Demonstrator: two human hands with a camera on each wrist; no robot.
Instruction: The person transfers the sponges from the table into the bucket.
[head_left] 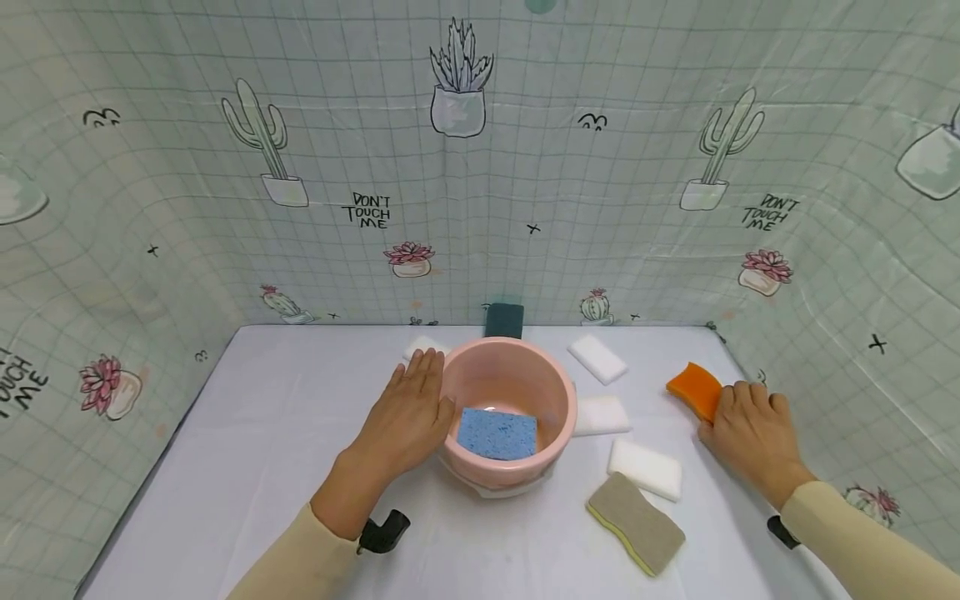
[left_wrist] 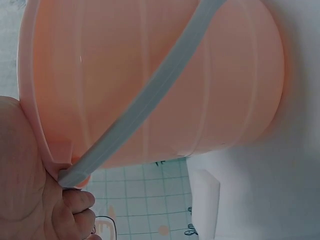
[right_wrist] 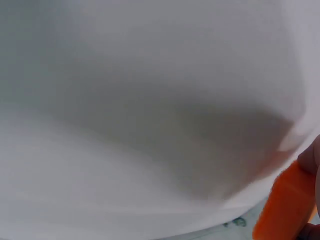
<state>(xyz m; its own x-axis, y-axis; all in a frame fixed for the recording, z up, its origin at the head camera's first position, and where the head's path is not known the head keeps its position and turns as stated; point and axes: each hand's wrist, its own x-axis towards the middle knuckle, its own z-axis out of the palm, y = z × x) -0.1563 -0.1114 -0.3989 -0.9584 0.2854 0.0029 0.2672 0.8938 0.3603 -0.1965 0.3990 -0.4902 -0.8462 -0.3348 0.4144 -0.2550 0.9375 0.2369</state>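
Evidently, the right hand [head_left: 753,435] pinched an orange sponge [head_left: 693,388] near the tabletop [head_left: 300,433]'s right edge, its exact finger placement partly hidden. The left hand [head_left: 405,417], fingers straight and together, touched a pink bucket [head_left: 497,476] containing 1 blue sponge [head_left: 497,433].

The bucket [head_left: 495,472] looks like smooth, softly glossy plastic; its grey handle [left_wrist: 149,95] – plastic too, by its look – is duller. The blue sponge [head_left: 497,434] is porous and pitted, the orange sponge [head_left: 693,387] matt with a rough, grainy edge. The white blocks [head_left: 645,470] resemble fine matt foam. The table [head_left: 300,417] has a smooth, matt white surface – the printed backdrop [head_left: 487,175] is creased sheeting, faintly shiny.
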